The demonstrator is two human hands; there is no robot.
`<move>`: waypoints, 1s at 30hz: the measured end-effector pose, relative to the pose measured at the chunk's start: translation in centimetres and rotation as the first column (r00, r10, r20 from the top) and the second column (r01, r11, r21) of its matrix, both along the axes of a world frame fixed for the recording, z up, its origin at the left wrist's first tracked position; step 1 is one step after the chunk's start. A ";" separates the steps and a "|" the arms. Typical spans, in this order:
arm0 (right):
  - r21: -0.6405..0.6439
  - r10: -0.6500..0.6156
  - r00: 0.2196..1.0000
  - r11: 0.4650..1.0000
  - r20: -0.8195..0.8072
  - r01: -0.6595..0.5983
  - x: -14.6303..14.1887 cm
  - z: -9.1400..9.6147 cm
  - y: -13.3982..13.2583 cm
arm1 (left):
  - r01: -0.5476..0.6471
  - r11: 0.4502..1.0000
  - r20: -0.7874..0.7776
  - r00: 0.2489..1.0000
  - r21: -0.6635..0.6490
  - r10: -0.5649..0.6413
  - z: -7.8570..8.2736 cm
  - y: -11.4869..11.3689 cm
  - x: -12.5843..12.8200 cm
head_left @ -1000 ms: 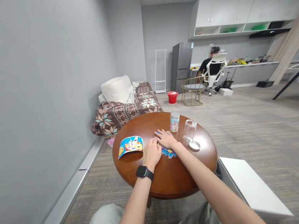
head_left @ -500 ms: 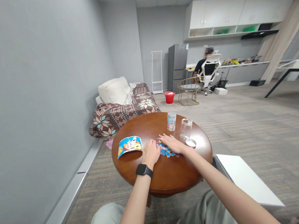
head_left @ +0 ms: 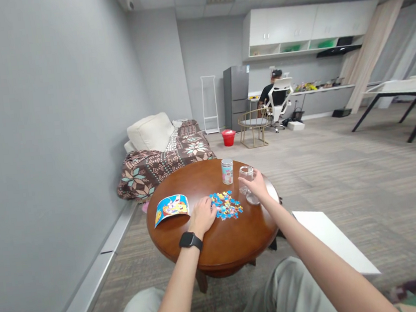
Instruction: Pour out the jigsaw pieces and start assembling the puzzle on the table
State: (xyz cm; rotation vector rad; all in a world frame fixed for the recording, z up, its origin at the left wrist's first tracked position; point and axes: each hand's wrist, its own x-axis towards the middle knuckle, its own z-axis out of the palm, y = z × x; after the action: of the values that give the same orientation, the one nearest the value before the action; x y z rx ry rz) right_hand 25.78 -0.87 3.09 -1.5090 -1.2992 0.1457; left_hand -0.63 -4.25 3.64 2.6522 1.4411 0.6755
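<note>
My right hand (head_left: pixel 256 186) is wrapped around an upright clear jar (head_left: pixel 246 172) on the right side of the round table. Just in front of the jar lies its round lid (head_left: pixel 252 199). My left hand (head_left: pixel 202 214), wearing a black watch, rests palm down on the tabletop. Its fingertips touch the left edge of a loose pile of jigsaw puzzle pieces (head_left: pixel 227 206), mostly blue with yellow and pink. Whether a piece is under those fingers is hidden.
A printed can (head_left: pixel 227 172) stands behind the pile. A curved picture sheet (head_left: pixel 171 207) lies on the table's (head_left: pixel 218 250) left. Beyond are a covered sofa (head_left: pixel 163 156), a red bucket (head_left: pixel 229 137) and a seated person (head_left: pixel 266 91). A white box-like surface (head_left: pixel 332 237) is at right.
My right hand has moved off the puzzle pieces to the right and taken hold of the clear jar. My left hand stays at the pile's left edge. The view has turned slightly right.
</note>
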 end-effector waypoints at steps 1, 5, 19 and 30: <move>-0.045 0.010 0.998 0.999 -0.055 -0.013 0.1 0.2 0.5 | -0.003 1.000 -0.003 1.000 -0.001 0.003 0.0 0.0 0.0; -0.150 0.045 0.990 0.987 -0.133 -0.065 0.4 1.4 1.0 | -0.007 1.000 -0.004 1.000 -0.013 0.007 -0.1 0.1 0.0; -0.108 0.227 0.974 0.968 -0.016 -0.228 -2.5 4.7 0.1 | -0.012 1.000 -0.008 1.000 -0.023 0.012 0.3 -0.3 0.2; -0.189 0.301 0.953 0.935 -0.020 -0.299 -9.9 3.6 5.6 | -0.017 0.999 -0.017 1.000 -0.048 0.016 0.0 -0.2 0.1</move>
State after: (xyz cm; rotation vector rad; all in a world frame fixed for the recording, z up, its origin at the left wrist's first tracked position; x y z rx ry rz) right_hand 15.88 4.78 6.71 -1.4608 -1.5544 0.4728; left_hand -0.53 -4.48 3.66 2.6187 1.4662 0.6133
